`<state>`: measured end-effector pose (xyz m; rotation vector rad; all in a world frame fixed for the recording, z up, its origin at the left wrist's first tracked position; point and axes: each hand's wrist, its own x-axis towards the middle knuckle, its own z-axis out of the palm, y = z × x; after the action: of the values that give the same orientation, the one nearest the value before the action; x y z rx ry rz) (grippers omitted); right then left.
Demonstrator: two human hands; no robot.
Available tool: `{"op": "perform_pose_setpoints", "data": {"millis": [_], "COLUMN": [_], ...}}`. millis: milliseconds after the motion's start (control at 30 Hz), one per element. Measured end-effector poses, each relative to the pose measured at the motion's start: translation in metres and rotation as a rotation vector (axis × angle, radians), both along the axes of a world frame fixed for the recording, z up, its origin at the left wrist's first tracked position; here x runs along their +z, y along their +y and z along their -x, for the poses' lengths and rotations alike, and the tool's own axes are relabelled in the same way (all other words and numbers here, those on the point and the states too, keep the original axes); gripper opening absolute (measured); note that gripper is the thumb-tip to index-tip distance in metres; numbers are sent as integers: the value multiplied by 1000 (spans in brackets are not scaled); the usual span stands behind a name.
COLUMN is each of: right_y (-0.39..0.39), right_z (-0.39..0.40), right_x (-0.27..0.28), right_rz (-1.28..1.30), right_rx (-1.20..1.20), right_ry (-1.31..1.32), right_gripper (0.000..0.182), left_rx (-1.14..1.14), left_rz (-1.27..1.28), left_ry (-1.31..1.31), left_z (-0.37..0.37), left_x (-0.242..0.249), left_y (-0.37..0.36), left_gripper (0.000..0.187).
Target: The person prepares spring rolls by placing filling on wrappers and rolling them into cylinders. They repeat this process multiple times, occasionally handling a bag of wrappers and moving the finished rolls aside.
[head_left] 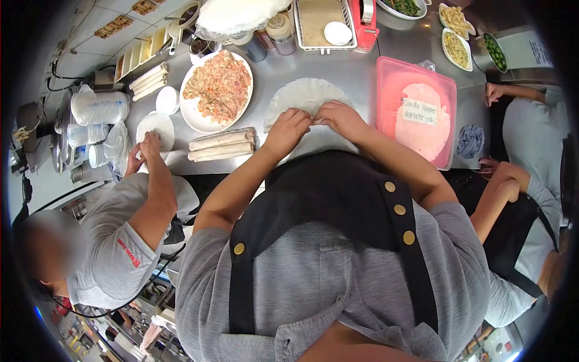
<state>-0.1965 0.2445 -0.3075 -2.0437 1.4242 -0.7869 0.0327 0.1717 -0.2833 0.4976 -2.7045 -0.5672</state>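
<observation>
A round, pale lumpia wrapper lies on the steel counter in front of me, its near part reaching my apron. My left hand has its fingers curled down on the wrapper's middle. Beside it, my right hand pinches the wrapper with bent fingers, and the fingertips of both hands nearly meet. Any filling under the fingers is hidden. To the left of my left hand, several finished rolls are stacked. Behind them stands a white oval plate heaped with pinkish meat filling.
A pink lidded box of wrappers with a handwritten label is on the right. At left, a co-worker's hands touch another wrapper. Another person stands at right. Sauce bottles and a white basket line the back.
</observation>
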Motion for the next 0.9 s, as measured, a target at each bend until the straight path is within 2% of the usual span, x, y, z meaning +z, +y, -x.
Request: {"op": "perform_pose_setpoints", "data": {"millis": [67,233,400,533,667,900], "right_y": [-2,7,11,4,2,-7], "right_z": [3,5,-3,-5,-2,3], "right_x": [-2,1,1,-4,7,-6], "right_rz": [-43,166,159,126,149,118], "right_rx": [3,-52,-99,-163,-161,-169], "right_ry": [-14,169,221,219,216,226], "right_gripper": [15,21,30,38,35,34], "left_rx": [13,45,134,128,140,186], "left_rz": [-12,-13,5,20,23,56], "left_ry": [18,52,54,21,12,42], "left_z": [-2,-7,1,9,9,18], "left_x": [-5,-16,-4,-14,-26,-4], "left_y": [-3,-10,-4,-6,-14,-10], "left_gripper": [27,33,36,38,36,34]}}
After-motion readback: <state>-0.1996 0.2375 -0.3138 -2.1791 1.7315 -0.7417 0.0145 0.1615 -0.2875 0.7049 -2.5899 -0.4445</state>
